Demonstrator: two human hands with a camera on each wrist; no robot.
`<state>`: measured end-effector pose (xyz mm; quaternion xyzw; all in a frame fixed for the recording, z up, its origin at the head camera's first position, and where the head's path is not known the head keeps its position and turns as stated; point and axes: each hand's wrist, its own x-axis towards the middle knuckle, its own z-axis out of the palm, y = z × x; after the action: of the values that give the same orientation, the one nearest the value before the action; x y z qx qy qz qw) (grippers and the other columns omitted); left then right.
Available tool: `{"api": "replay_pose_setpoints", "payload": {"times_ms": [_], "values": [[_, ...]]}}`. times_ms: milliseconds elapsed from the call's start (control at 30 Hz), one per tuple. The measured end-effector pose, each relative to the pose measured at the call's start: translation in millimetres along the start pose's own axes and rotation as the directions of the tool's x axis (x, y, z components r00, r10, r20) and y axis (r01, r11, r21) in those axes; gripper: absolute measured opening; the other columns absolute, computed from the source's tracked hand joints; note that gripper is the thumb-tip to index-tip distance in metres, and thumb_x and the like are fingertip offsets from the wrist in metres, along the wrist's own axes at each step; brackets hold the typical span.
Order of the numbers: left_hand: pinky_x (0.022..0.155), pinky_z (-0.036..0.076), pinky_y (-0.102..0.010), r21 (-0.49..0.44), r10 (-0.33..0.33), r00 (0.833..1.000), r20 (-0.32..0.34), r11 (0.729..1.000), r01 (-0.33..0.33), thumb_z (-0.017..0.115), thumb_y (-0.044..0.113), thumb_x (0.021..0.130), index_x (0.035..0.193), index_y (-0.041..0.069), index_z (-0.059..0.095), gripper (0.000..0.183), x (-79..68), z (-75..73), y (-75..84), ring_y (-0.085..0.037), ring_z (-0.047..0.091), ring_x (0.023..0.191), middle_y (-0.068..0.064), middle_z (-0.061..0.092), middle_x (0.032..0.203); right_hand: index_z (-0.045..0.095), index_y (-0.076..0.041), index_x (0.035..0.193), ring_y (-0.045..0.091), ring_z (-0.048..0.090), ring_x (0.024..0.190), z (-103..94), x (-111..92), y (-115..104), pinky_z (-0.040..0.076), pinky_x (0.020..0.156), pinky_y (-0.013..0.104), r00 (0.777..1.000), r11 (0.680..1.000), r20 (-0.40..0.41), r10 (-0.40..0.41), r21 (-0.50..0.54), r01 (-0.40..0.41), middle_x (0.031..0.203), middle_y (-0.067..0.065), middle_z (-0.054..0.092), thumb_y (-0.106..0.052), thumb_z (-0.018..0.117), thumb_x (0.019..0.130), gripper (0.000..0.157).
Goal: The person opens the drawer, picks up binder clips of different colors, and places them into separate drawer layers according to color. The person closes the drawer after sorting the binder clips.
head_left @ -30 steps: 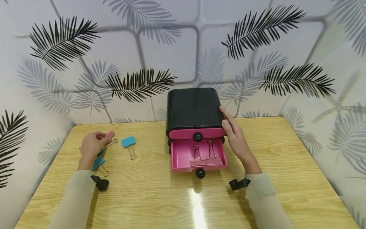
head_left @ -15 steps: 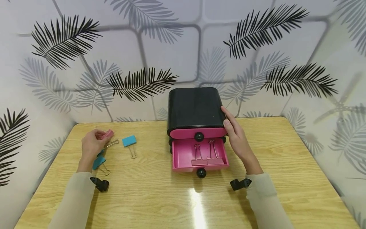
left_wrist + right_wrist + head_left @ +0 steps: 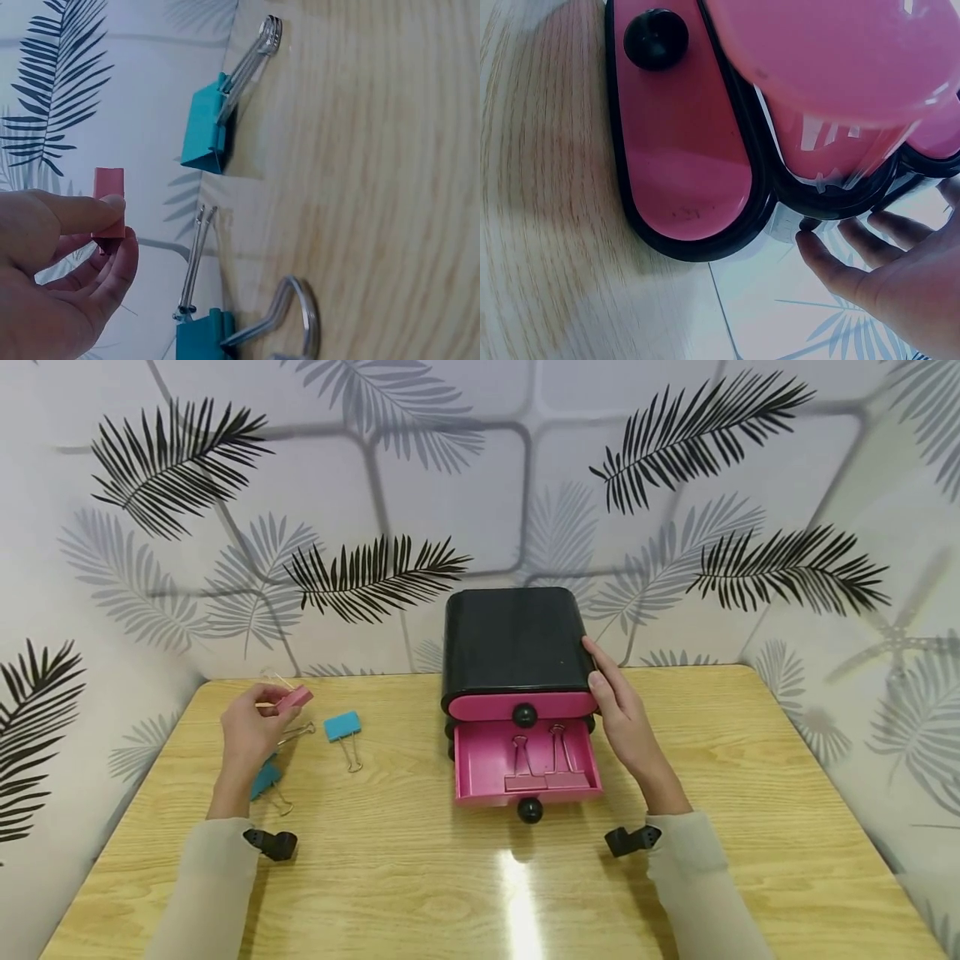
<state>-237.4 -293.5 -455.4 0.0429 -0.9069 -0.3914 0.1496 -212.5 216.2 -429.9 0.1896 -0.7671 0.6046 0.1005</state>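
My left hand [image 3: 251,727] pinches a pink binder clip [image 3: 295,697] between thumb and fingers, raised over the table's left side. In the left wrist view the clip's pink body [image 3: 109,184] shows at the fingertips. Beyond it are teal binder clips, one with its handles together [image 3: 204,127]. My right hand [image 3: 626,722] rests with extended fingers against the right side of a black drawer box [image 3: 517,639]. A pink drawer [image 3: 480,768] of that box is pulled out, holding two pink binder clips [image 3: 525,782] at its front.
A blue binder clip [image 3: 342,727] lies on the wooden table [image 3: 405,877] between the left hand and the box. More blue clips [image 3: 266,779] lie beside the left wrist. The pulled-out drawer's black knob [image 3: 530,811] juts forward. A patterned wall [image 3: 450,493] stands behind the table.
My left hand has lifted the pink binder clip and moved slightly right, turning it so its wire handle now shows. The right hand stays at the box's side.
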Motion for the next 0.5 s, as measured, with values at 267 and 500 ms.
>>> {"api": "replay_pose_setpoints", "payload": {"times_ms": [267, 500], "values": [[0.064, 0.056, -0.015, -0.217, 0.016, 0.999, 0.027, 0.976, -0.01, 0.075, 0.015, 0.096, 0.121, -0.007, 0.067, 0.034, -7.0, 0.9, 9.0, 0.005, 0.065, 0.073, -0.022, 0.061, 0.114, 0.03, -0.028, 0.163, 0.023, 0.032, 0.151, 0.2, -1, 0, 0.039, 0.112, 0.023, 1.0, 1.0, 0.009, -0.002, 0.01, 0.002, 0.167, -0.003, 0.026, -0.028, 0.037, 0.113, 0.05], [0.074, 0.06, -0.02, -0.506, 0.024, 0.998, 0.055, 0.862, 0.007, 0.071, 0.0, 0.095, 0.124, -0.016, 0.063, 0.034, -15.4, 3.4, 20.5, -0.004, 0.072, 0.081, -0.008, 0.061, 0.113, 0.029, -0.027, 0.163, 0.025, 0.032, 0.151, 0.3, 0, 0, 0.039, 0.112, 0.023, 1.0, 1.0, 0.01, -0.009, 0.019, 0.009, 0.168, -0.002, 0.026, -0.028, 0.037, 0.113, 0.051]]}}
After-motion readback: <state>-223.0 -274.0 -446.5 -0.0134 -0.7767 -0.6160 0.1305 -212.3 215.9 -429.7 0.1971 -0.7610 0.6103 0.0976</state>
